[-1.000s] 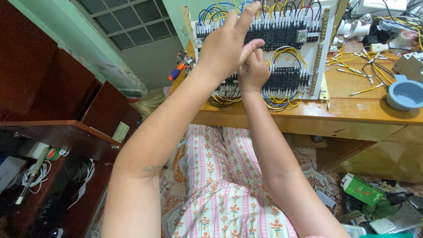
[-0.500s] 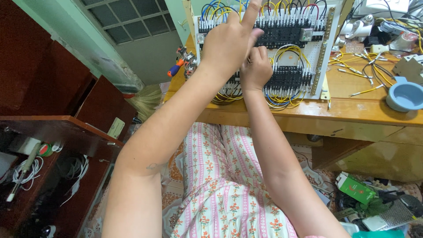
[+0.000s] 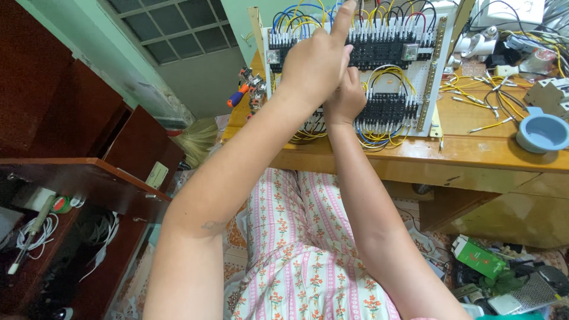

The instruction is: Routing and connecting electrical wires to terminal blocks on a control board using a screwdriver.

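Green rectangular carton point(image 3: 479, 256) on the floor at lower right. White wiring panel point(image 3: 431, 83) stands tilted on the wooden desk point(image 3: 415, 155). Left hand point(image 3: 314, 62), forefinger extended, touches its upper black terminal row point(image 3: 379, 50); right hand point(image 3: 345, 98), loosely curled, rests just below, grip hidden. Blue bowl point(image 3: 542, 131) lies right.

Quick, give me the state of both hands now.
Left hand: partly open, index finger pointing up along the wiring panel, holding nothing visible.
Right hand: closed against the panel; contents hidden.
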